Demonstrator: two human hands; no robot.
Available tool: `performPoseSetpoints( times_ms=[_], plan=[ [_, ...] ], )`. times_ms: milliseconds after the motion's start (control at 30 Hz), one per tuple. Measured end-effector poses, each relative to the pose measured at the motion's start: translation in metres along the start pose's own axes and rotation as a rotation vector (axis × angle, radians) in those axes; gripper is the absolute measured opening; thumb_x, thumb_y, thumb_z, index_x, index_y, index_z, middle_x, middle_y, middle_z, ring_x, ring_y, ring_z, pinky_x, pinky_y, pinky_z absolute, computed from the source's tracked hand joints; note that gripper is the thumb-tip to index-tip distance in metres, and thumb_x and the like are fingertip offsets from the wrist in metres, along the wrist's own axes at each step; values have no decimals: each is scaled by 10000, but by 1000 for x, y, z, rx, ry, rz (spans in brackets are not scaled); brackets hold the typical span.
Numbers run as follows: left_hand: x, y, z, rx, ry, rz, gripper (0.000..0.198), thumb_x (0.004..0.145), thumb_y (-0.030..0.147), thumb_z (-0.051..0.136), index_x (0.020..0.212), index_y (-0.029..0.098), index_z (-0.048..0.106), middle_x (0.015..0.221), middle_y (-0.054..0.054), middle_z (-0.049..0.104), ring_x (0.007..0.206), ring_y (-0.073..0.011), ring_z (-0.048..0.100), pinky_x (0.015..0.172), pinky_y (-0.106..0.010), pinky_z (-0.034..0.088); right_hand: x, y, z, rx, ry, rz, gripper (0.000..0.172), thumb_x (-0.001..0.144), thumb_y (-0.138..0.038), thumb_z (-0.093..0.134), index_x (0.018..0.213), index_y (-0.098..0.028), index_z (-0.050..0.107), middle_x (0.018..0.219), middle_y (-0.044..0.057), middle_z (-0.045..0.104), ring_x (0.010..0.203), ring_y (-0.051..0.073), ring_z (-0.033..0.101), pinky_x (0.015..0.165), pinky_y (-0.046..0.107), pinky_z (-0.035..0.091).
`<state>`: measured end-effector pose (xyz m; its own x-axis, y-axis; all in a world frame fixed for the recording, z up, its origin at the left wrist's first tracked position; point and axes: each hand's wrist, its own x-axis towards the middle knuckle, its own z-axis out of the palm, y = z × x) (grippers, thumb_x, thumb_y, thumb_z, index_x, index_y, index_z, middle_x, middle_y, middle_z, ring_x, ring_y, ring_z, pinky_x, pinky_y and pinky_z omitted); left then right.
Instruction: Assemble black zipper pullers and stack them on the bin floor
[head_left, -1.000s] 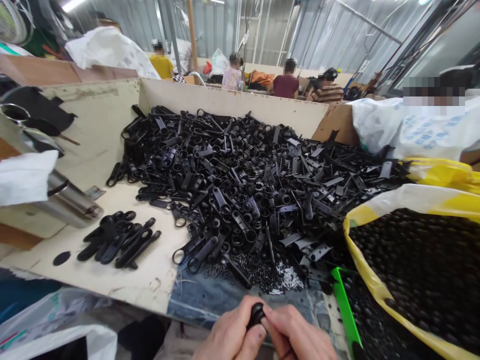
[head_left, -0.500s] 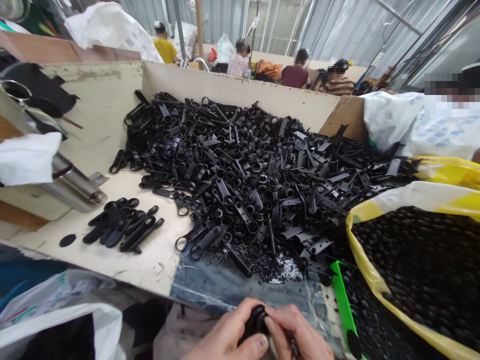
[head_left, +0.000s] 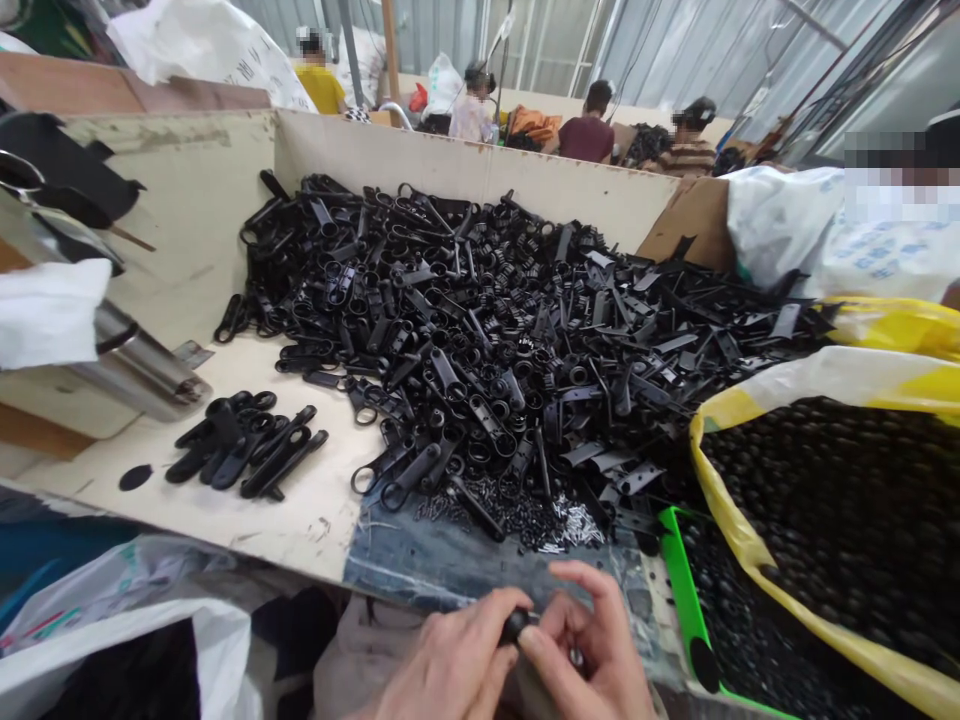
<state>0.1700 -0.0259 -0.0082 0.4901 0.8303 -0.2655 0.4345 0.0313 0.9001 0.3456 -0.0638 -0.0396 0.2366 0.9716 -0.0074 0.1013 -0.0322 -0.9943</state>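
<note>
Black, rigid and light, the small rounded plastic part (head_left: 514,626) sits pinched between left hand (head_left: 450,665) and right hand (head_left: 592,655); best gripped at its edges.

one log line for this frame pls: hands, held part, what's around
hands: left hand and right hand pinch small black part | ahead: pile of black parts | right: yellow bag

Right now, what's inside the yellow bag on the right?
The yellow bag is filled with small round black parts, heaped to its rim. Whatever lies below the top layer is hidden.
</note>
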Motion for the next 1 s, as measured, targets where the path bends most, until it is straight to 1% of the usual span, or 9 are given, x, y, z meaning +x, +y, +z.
performPoseSetpoints(
  times_ms=[133,267,300,367,467,567,733,867,1000],
  plan=[
    [-3,-9,-9,300,163,142,511,923,187,636,1415,307,699,1096,-152,785,993,-386,706,900,-451,517,20,-18,3,84,-229,128,543,910,-729,690,1145,-242,639,766,-6,677,605,163,614,574,255,501],
    [-13,-22,-14,-119,316,-93,573,883,176,663,1442,300,643,1454,-109,672,1316,-346,604,1135,-469,434,43,-22,22,77,-356,157,465,960,-636,686,1133,-204,699,942,70,754,856,229,711,774,319,570],
    [-15,-26,-17,-256,303,-147,556,871,221,696,1421,272,638,1462,-113,662,1280,-320,626,1102,-432,464,47,-22,27,69,-381,160,470,968,-636,671,1126,-195,719,956,79,761,876,237,714,787,327,569],
    [-18,-32,-22,-469,206,-207,517,882,354,720,1367,213,613,1231,-120,744,981,-242,713,873,-345,554,53,-23,34,-16,-409,115,454,979,-616,654,1115,-196,761,885,62,748,791,218,691,719,303,546],
    [-19,-36,-29,-609,52,-249,622,870,575,727,1309,175,544,763,12,675,573,-123,569,567,-237,467,59,-27,42,-186,-407,-69,345,994,-510,638,1037,-222,823,782,23,662,671,178,614,620,267,482],
    [-16,-35,-33,-668,-2,-281,704,817,666,756,1249,163,521,634,66,597,509,-92,493,538,-213,402,65,-33,48,-232,-415,-182,291,991,-425,631,976,-233,849,745,6,602,650,167,590,593,255,461],
    [-13,-24,-38,-777,-53,-292,668,866,596,722,1274,137,458,641,58,632,484,-73,472,523,-217,334,68,-35,51,-248,-425,-190,303,1010,-397,606,1002,-217,850,742,1,581,657,165,589,601,255,468],
    [-15,-15,-40,-852,-9,-378,961,762,605,777,1426,76,325,611,58,649,468,-83,437,505,-230,264,67,-34,47,-257,-482,-184,264,988,-383,652,1075,-221,840,784,6,605,684,165,599,610,252,473],
    [-19,-14,-40,-927,38,-485,1160,769,569,792,1552,35,123,629,59,654,436,-65,307,508,-235,183,70,-34,42,-254,-580,-213,262,1007,-361,638,1123,-221,826,841,17,639,709,160,616,642,250,483]
  ],
)
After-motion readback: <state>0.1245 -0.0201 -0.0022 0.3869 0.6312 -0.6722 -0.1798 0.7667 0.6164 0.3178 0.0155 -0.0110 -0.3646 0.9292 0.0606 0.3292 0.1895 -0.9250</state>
